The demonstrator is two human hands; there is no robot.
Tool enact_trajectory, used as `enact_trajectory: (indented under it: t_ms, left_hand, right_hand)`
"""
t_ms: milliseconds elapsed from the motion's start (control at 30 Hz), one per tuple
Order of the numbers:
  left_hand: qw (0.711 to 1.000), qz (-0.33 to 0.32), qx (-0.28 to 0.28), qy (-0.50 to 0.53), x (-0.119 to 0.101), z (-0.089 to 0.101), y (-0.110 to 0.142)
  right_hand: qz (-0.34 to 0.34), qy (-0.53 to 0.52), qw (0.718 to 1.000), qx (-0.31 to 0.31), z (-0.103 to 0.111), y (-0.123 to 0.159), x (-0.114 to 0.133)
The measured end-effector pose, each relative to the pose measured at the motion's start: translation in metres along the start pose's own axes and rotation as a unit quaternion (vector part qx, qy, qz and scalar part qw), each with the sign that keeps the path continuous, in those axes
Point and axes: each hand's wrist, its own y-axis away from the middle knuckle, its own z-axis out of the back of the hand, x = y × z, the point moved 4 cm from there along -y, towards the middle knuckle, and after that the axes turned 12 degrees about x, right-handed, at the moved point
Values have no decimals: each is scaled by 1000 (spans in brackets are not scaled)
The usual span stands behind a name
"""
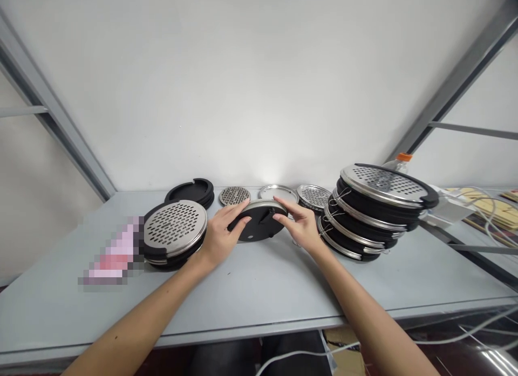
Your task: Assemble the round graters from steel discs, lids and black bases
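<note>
Left hand [220, 227] and right hand [304, 227] grip opposite edges of a black disc [257, 225], fingers curled on the rim, thumbs against the near face. Disc is tilted, between a short stack of discs [176, 230] on the left and a taller stack [366, 217] on the right. Contact with the tabletop [251, 289] cannot be determined.

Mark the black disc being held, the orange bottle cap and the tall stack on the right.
Black disc [257, 223]: head view, on its dark flat face.
Orange bottle cap [403, 157]: head view, middle of the cap.
Tall stack [369, 215]: head view, its side at mid-height.
</note>
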Motion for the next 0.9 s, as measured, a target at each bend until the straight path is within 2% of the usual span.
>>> enact_trajectory:
  t_ms: [167, 467, 567, 700, 800, 900]
  left_hand:
    - [1000, -5, -25, 13, 3, 0, -1]
    - [1000, -1, -16, 18, 3, 0, -3]
    - [999, -31, -14, -15, -2, 1, -2]
    - [989, -113, -31, -91, -12, 6, 2]
    - [981, -143, -14, -132, -15, 7, 3]
    - [978, -155, 32, -137, -15, 1, 5]
  right_hand:
    - [31, 15, 999, -11, -1, 0, 3]
    - [47, 88, 995, -15, -5, 1, 11]
    - [59, 120, 991, -13, -4, 1, 12]
    - [76, 163, 984, 2, 2, -1, 9]
    - [50, 183, 982, -8, 10, -2, -2]
    - [-26, 180, 983, -14, 18, -3, -19]
